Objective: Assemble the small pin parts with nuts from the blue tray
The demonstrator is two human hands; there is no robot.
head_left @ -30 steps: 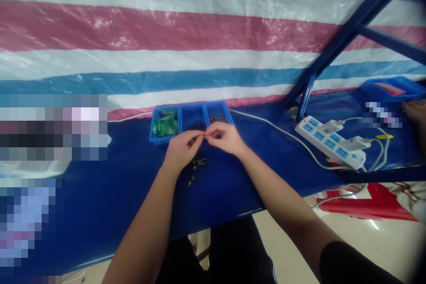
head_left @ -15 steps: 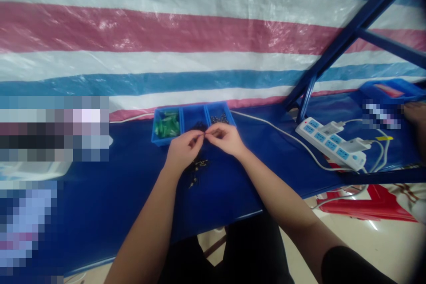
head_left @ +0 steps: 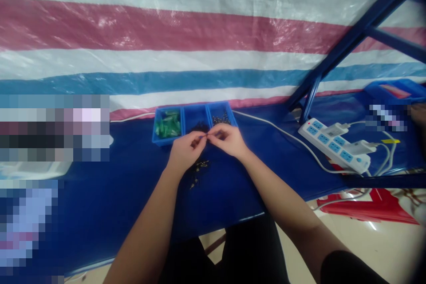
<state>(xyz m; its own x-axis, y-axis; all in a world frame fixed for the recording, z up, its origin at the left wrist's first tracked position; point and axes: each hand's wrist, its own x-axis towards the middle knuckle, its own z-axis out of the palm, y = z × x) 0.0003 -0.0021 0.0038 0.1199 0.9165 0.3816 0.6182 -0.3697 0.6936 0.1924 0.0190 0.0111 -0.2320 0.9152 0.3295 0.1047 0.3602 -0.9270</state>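
Note:
My left hand and my right hand meet fingertip to fingertip over the blue table, pinching a tiny dark part between them; it is too small to make out. Just below the hands lies a small scatter of dark metal parts on the tabletop. Behind the hands stands a blue three-compartment tray: green pieces in the left cell, dark bits in the middle, small metal bits in the right cell.
A white power strip with plugged adapters and white cables lies at the right. A blue metal frame rises there, with a blue bin beyond. A striped tarp hangs behind. Red objects lie on the floor.
The hands stay pinched together at the same spot; only the fingers shift slightly. The view drifts a little.

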